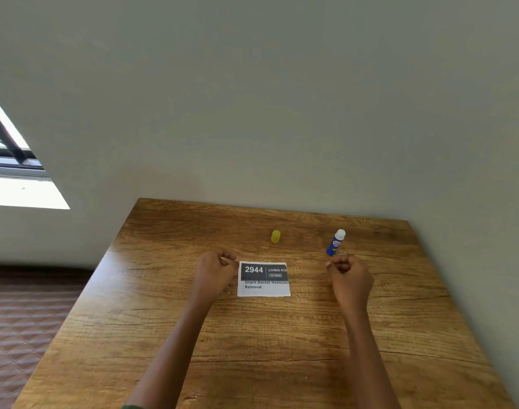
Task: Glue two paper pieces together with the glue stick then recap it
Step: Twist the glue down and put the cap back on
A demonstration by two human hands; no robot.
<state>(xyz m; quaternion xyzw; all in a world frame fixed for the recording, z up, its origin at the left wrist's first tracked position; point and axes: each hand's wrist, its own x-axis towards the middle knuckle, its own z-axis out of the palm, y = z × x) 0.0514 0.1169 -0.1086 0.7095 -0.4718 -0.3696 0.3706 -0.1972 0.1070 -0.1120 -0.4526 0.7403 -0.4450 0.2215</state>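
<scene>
A white printed paper [264, 286] with a dark header lies flat on the wooden table [281, 349]. My left hand [215, 273] sits at its left edge with curled fingers, and thumb and forefinger pinch a pale sliver at the paper's top-left corner. My right hand [349, 276] hovers to the right of the paper, curled into a loose fist with nothing visible in it. The blue glue stick [335, 242] stands uncapped, white tip up, just beyond my right hand. Its yellow cap [275, 236] stands apart, behind the paper.
The table's far edge meets a grey-green wall [281, 113]. Its left edge drops to a brown patterned floor [25, 320]. A bright window [13, 172] is at the far left.
</scene>
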